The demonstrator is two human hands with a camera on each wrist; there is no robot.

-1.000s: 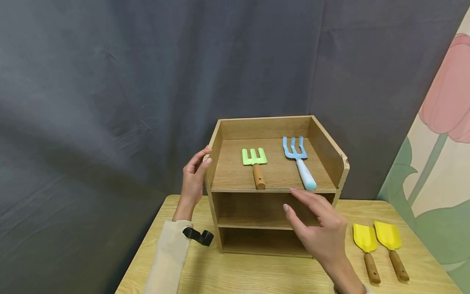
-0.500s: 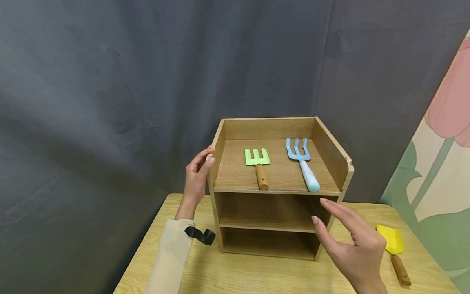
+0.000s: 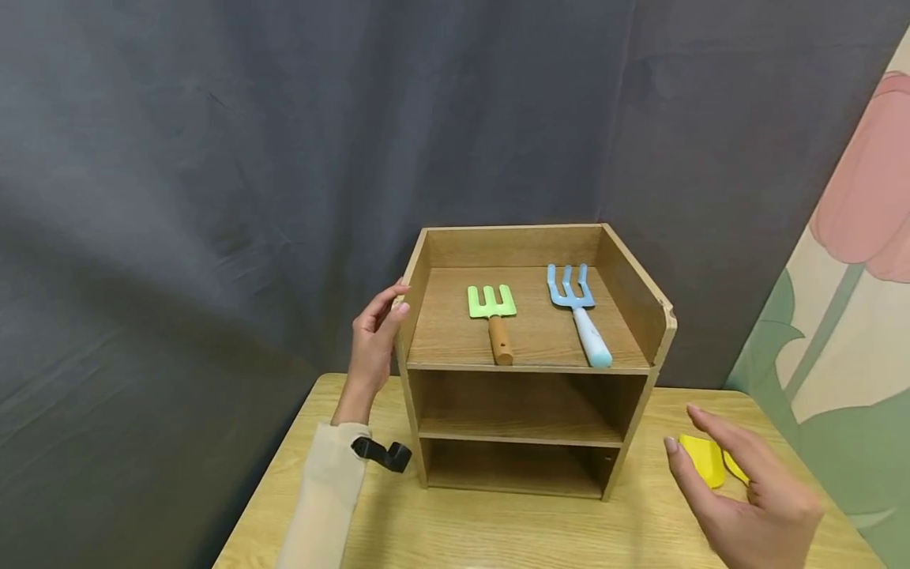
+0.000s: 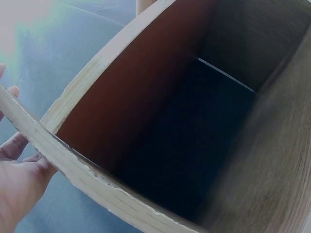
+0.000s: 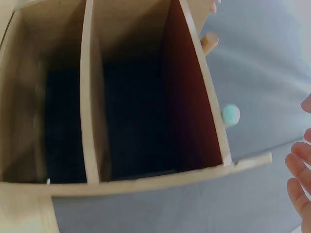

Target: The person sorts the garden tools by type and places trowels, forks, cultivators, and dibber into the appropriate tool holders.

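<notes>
My left hand (image 3: 373,340) pinches the left side panel of a small wooden shelf unit (image 3: 526,367) at its upper front edge. In the left wrist view, the fingers (image 4: 24,162) show beside the panel's edge. On the top board lie a green hand fork (image 3: 496,324) with a wooden handle and a blue hand fork (image 3: 579,316) with a pale blue handle. My right hand (image 3: 753,498) hovers right of the unit, holding nothing, thumb and fingers apart. It overlaps two yellow toy shovels (image 3: 702,458) lying on the table and hides their handles.
The unit's two lower compartments hold nothing visible. It stands on a light wooden table (image 3: 455,529). A dark grey curtain (image 3: 284,158) hangs close behind, and a panel painted with a tulip (image 3: 860,190) stands at the right.
My right hand has moved right and down from the front of the shelf unit to over the yellow shovels. The left hand keeps its hold, and both forks stay where they were.
</notes>
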